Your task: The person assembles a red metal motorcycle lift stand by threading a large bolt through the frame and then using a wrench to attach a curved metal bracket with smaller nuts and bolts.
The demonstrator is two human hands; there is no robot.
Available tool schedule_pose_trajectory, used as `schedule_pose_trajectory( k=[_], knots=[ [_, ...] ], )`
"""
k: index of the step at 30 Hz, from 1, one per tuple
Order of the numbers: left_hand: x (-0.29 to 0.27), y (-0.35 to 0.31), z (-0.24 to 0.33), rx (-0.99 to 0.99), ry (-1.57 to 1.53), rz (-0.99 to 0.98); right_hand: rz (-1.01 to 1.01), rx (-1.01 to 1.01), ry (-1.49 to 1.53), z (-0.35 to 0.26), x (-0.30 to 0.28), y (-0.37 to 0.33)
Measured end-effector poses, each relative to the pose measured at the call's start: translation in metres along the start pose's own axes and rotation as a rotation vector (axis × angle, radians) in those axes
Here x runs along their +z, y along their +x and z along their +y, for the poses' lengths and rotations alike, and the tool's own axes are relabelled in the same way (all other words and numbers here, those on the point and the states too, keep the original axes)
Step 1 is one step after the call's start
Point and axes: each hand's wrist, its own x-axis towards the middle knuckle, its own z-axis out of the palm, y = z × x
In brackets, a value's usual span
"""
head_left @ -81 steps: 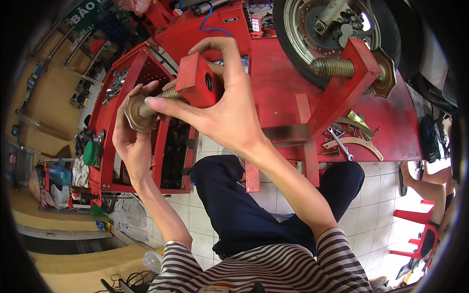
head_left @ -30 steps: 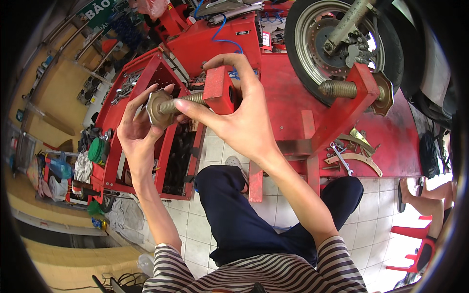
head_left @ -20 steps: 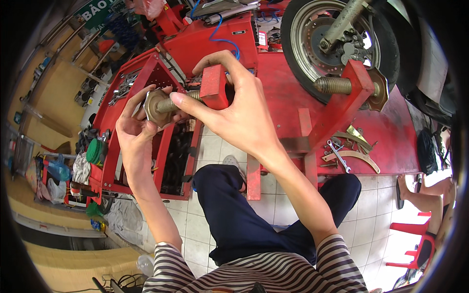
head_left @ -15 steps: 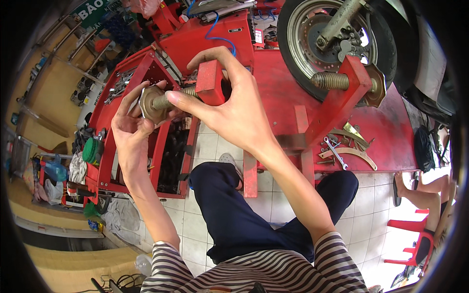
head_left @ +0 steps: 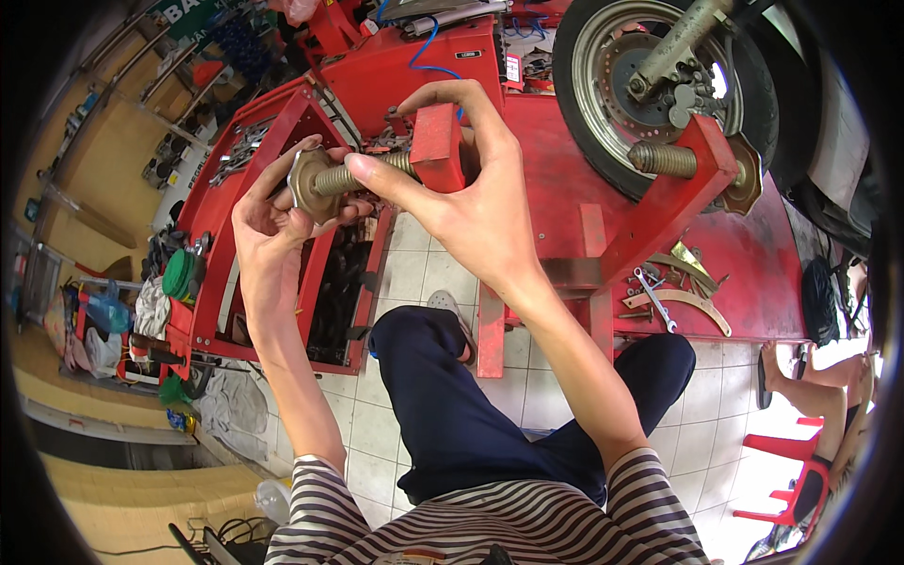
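Note:
My left hand point(head_left: 266, 247) has its fingers curled round the brass-coloured knob point(head_left: 306, 185) at the end of a threaded screw point(head_left: 333, 180). The screw runs through a red metal block point(head_left: 437, 149), the upper end of one arm of a red stand. My right hand point(head_left: 490, 202) is bent round that block from the right, its thumb resting along the screw; its forefinger arches over the top. On the right, the stand's other arm point(head_left: 670, 212) carries a matching screw point(head_left: 662, 158) with its own knob point(head_left: 746, 175), untouched by either hand.
Behind the stand, a motorcycle's front wheel point(head_left: 573, 104) stands on a red platform point(head_left: 541, 169). A wrench point(head_left: 655, 299), a curved strip point(head_left: 695, 311) and small parts lie on the platform. A red tool cart point(head_left: 202, 311) is at left. Another person's legs point(head_left: 808, 394) show at far right.
The whole view has shifted slightly, with the scene lying further right in the picture. Both hands keep their places on the knob and block; any turn of the knob is too small to tell.

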Motion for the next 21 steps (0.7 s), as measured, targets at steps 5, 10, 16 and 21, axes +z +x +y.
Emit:
schedule_pose_trajectory(
  k=[5,10,16,21],
  knots=[
    [0.006,0.000,-0.002,0.015,-0.066,0.049,-0.019,0.056,0.030,-0.005,-0.001,-0.002],
    [0.007,-0.001,0.003,-0.114,-0.165,0.074,0.006,0.020,0.022,0.002,0.000,-0.003],
    [0.003,0.000,-0.003,0.068,0.027,0.036,-0.001,-0.011,0.080,0.004,0.000,-0.005],
    [0.002,0.001,0.000,0.082,0.110,0.065,-0.068,0.067,0.019,-0.004,-0.005,-0.001]
  ],
)
